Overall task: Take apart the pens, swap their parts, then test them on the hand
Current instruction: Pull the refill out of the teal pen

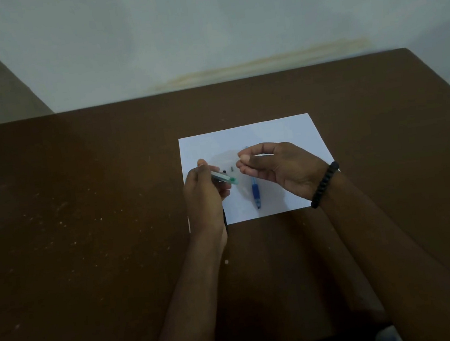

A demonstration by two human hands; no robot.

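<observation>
Brown table [80, 202]: one, with one white paper sheet [270, 133] on it.
Pens: two.
Green pen [224, 176]: one clear barrel with green end, gripped in the left hand [204, 195] above the sheet.
Blue pen [255, 193]: one, lying on the sheet between both hands, partly under the right hand [277, 168].
Right hand: fingertips pinched together; what they hold is too small to tell.
Small dark parts [231, 168]: two, on the paper between the hands.
Bracelet [324, 185]: one, black beads, right wrist.
</observation>
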